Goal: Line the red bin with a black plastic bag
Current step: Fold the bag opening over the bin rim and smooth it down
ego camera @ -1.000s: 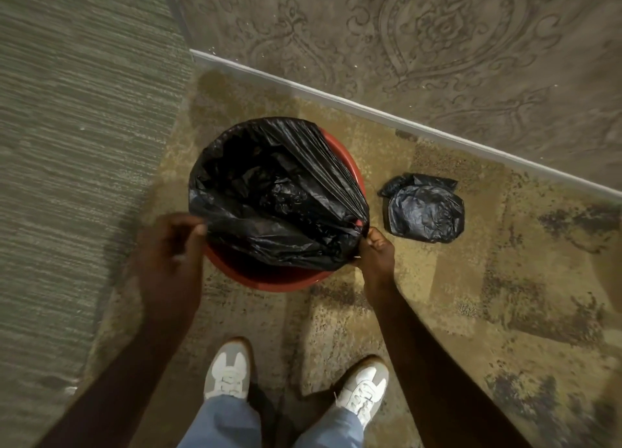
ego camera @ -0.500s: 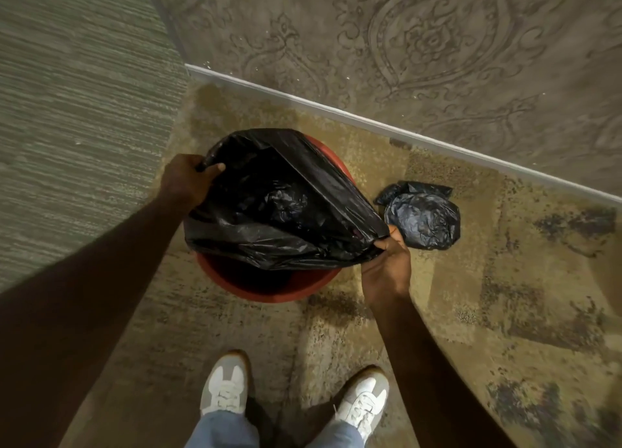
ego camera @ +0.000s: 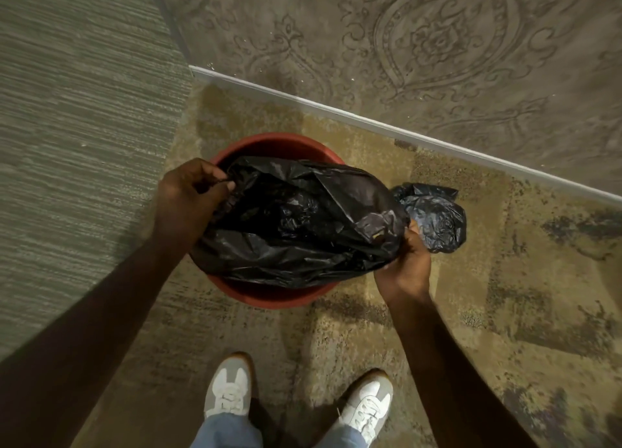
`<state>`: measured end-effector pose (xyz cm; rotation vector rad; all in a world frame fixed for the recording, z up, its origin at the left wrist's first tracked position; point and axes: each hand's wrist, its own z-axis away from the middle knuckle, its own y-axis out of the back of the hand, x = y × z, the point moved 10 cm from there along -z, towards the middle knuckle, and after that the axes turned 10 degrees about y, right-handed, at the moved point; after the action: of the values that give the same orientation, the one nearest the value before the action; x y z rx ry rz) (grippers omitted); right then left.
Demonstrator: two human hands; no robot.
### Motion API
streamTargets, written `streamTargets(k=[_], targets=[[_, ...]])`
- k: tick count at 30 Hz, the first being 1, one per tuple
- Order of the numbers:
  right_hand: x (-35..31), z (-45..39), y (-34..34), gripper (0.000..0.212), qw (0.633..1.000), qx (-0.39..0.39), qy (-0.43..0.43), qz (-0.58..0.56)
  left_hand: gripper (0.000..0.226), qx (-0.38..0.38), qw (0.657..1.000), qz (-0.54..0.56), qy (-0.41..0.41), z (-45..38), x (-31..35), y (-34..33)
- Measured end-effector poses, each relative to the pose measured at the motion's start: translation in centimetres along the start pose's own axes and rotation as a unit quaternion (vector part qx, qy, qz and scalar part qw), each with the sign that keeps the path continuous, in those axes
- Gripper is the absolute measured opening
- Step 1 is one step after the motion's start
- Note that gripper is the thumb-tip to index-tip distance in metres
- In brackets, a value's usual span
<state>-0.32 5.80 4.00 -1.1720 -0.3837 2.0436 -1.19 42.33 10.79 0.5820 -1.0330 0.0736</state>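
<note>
Head view: my left hand (ego camera: 190, 205) and right hand (ego camera: 405, 265) pinch the black bag (ego camera: 303, 225), stretched over the red bin (ego camera: 269, 144).
Fingers closed on opposite hem edges; I should spread wider, then fold the hem over the bin's rim evenly.

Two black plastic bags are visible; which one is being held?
The large black plastic bag over the red round bin, gripped by both hands; the small crumpled black bag lies untouched on the carpet.
</note>
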Motion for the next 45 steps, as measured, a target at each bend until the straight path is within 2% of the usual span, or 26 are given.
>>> streamTargets(k=[3, 6, 8, 10, 12, 14, 16, 17, 18, 20, 22, 24, 26, 30, 33, 36, 38, 40, 42, 45], targets=[[-0.8, -1.4, -0.3, 0.045, 0.999, -0.013, 0.022, 0.029, 0.016, -0.011, 0.997, -0.077, -0.006, -0.8, 0.7, -0.3], [-0.9, -2.1, -1.0, 0.049, 0.997, -0.043, 0.018, 0.066, 0.012, -0.068, 0.995, -0.079, -0.011, -1.0, 1.7, -1.4], [-0.7, -2.5, -1.1, 0.045, 0.994, -0.055, 0.005, 0.095, 0.038, -0.087, 0.993, -0.071, -0.035, -0.9, 3.3, -2.1], [-0.9, -3.1, -0.6, 0.042, 0.990, -0.046, -0.004, 0.131, 0.047, -0.094, 0.995, -0.044, -0.004, -1.9, 4.2, -3.1], [-1.1, -3.6, -0.3, 0.042, 0.987, -0.040, -0.008, 0.155, 0.031, -0.133, 0.987, -0.063, 0.061, -3.3, 4.0, -4.8], [-1.4, -4.0, -0.7, 0.041, 0.985, -0.042, -0.005, 0.170, 0.027, -0.248, 0.947, -0.165, 0.121, -3.6, 3.2, -7.4], [-1.8, -4.5, -1.2, 0.038, 0.982, -0.037, 0.000, 0.188, 0.034, -0.354, 0.881, -0.275, 0.151, -2.8, 2.1, -8.8], [-2.0, -4.8, -1.5, 0.038, 0.980, -0.032, 0.001, 0.199, 0.034, -0.382, 0.861, -0.304, 0.145, -2.4, 1.9, -9.1], [-2.1, -5.1, -1.7, 0.039, 0.978, -0.024, -0.001, 0.208, 0.030, -0.391, 0.860, -0.303, 0.126, -2.5, 2.3, -9.2], [-2.2, -5.8, -2.1, 0.044, 0.976, 0.005, -0.011, 0.219, 0.023, -0.370, 0.901, -0.215, 0.077, -3.6, 4.0, -9.0], [-2.5, -6.5, -2.6, 0.047, 0.974, 0.031, -0.012, 0.224, 0.020, -0.315, 0.944, -0.086, 0.047, -5.4, 5.7, -7.6], [-2.8, -7.5, -3.2, 0.046, 0.971, 0.037, -0.005, 0.238, 0.025, -0.277, 0.959, 0.026, 0.057, -7.2, 6.2, -6.5], [-2.8, -8.5, -3.9, 0.043, 0.962, 0.034, 0.004, 0.269, 0.028, -0.230, 0.965, 0.074, 0.098, -8.9, 5.2, -6.1], [-1.7, -10.3, -4.0, 0.036, 0.941, 0.052, 0.016, 0.333, 0.030, -0.109, 0.991, -0.052, 0.064, -11.2, 4.0, -5.4], [-0.6, -11.2, -2.7, 0.022, 0.918, 0.072, 0.016, 0.389, 0.026, -0.052, 0.997, -0.057, 0.032, -12.6, 4.1, -5.4], [0.5, -11.4, -1.1, 0.016, 0.894, 0.064, -0.003, 0.443, 0.018, -0.003, 0.984, -0.178, -0.020, -13.6, 4.8, -5.7], [1.0, -10.9, -0.4, 0.015, 0.887, 0.050, -0.004, 0.460, 0.024, -0.027, 0.957, -0.287, -0.020, -14.1, 4.1, -6.5], [1.0, -9.7, 0.1, 0.014, 0.887, 0.047, -0.002, 0.460, 0.032, -0.072, 0.937, -0.342, 0.007, -14.6, 2.6, -6.8], [1.0, -8.1, 0.4, 0.023, 0.898, 0.041, -0.001, 0.439, 0.044, -0.104, 0.937, -0.331, 0.038, -14.6, 1.3, -6.2], [0.1, -5.2, 0.9, 0.033, 0.911, 0.053, 0.039, 0.406, 0.060, -0.134, 0.956, -0.246, 0.082, -13.7, -0.8, -4.8]])
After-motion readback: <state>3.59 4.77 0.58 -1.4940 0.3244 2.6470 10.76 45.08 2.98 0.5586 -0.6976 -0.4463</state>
